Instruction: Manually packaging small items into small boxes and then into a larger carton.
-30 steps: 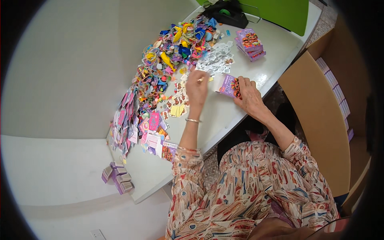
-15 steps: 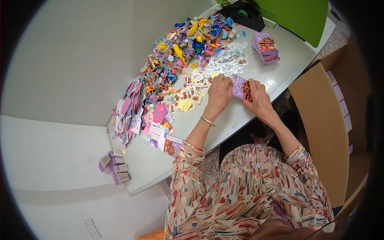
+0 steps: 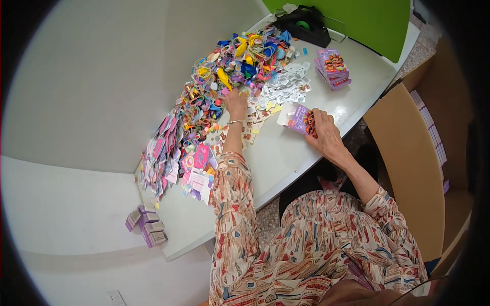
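Observation:
My right hand (image 3: 322, 131) holds a small purple carton (image 3: 299, 119) with its white flap open, just above the white table (image 3: 286, 158). My left hand (image 3: 236, 102) is stretched forward with its fingers in the near edge of a heap of colourful balloons and small toys (image 3: 240, 61). Whether its fingers have closed on anything is hidden. A thin bangle sits on that wrist. Small printed stickers and white paper slips (image 3: 283, 89) lie between the two hands.
A stack of filled purple cartons (image 3: 333, 69) stands at the far right of the table. Pink and purple cards (image 3: 176, 158) are spread along the left. Flat purple cartons (image 3: 147, 227) lie at the near left corner. A black tape dispenser (image 3: 306, 26) and a green partition (image 3: 357, 18) are behind. A cardboard box (image 3: 418, 153) stands at my right.
My left hand left the purple carton and reached forward into the balloon heap. My right hand kept the carton and shifted slightly right.

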